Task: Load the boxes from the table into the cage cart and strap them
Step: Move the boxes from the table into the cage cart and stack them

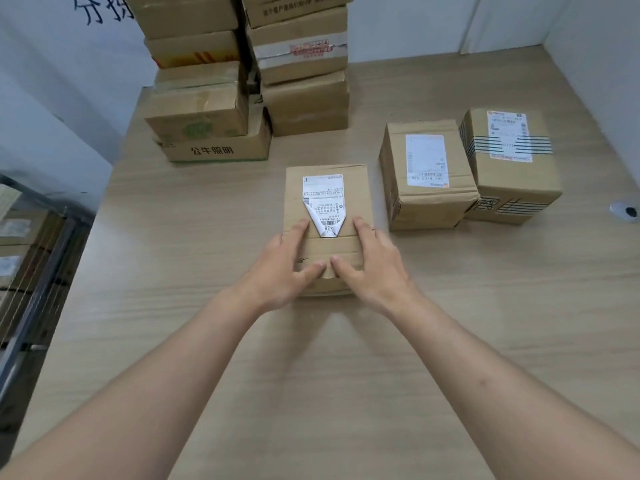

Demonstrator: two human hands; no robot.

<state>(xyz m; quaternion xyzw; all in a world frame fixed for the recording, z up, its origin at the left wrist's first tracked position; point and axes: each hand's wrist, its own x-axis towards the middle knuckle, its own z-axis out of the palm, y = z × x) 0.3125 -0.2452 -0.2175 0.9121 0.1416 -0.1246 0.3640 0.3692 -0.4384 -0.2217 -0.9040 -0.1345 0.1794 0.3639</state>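
Looks like the pick-up step: both hands are on the small cardboard box (327, 216) sitting around the middle of the desk (450, 341), a bit toward the far side. The left hand (284, 268) and right hand (374, 268) lie flat on the near end of its top, fingers mostly straight and spread a little, thumbs almost meeting at the near edge. I'd call it pressing or touching rather than a real grip, since nothing is curled round the sides yet. Next move, as I read it, needs the fingers to wrap the left and right sides, lift, and swing it left to the cage cart (31, 271), which sits just off the desk's left edge with a few boxes already inside. The box itself is plain brown, taped across the top, with a white shipping label (323, 202) whose lower corners are peeling and curled up, so it might snag. Still on the desk: two labelled boxes (467, 174) touching each other toward the right edge, and a tall pile of stacked boxes (249, 81) at the far left corner. So plenty left to load, and no strapping yet.
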